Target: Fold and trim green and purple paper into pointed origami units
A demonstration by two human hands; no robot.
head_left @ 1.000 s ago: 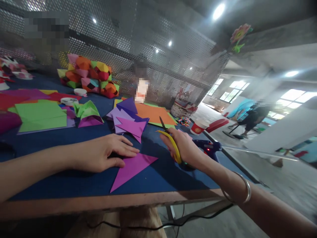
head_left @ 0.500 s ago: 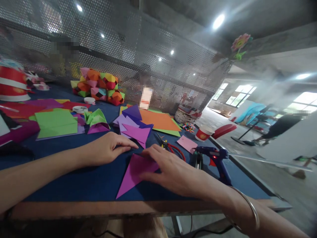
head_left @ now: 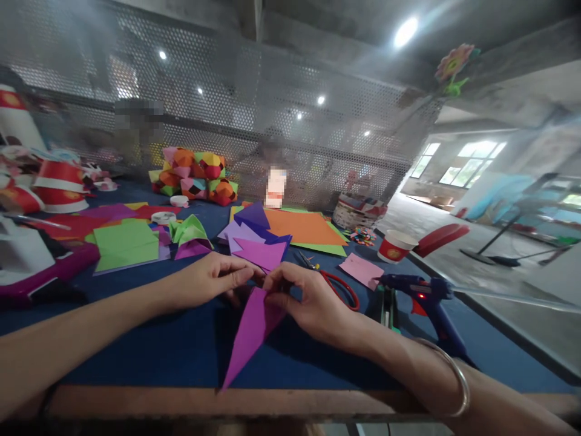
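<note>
A folded sheet of magenta-purple paper (head_left: 252, 339) is tilted up off the blue tabletop, its long point hanging toward the front edge. My right hand (head_left: 318, 303) pinches its upper end between thumb and fingers. Right beside it, my left hand (head_left: 222, 278) has its thumb and fingers closed at the same upper corner; the exact contact is partly hidden behind the fingertips. Just beyond both hands lie folded purple and lilac pieces (head_left: 261, 251). Red-handled pliers (head_left: 342, 290) rest near my right hand's knuckles.
A blue glue gun (head_left: 422, 290) with a lit red light lies at right, near a pink paper (head_left: 362, 270) and a paper cup (head_left: 396, 246). Orange sheets (head_left: 304, 227), green paper (head_left: 127, 245) and folded paper balls (head_left: 200, 175) lie farther back. The table's front edge (head_left: 181, 402) runs close below.
The purple paper has been lifted from lying flat to a tilted position. My right hand has gone from resting on it to pinching it, and my left fingers have moved in to its corner.
</note>
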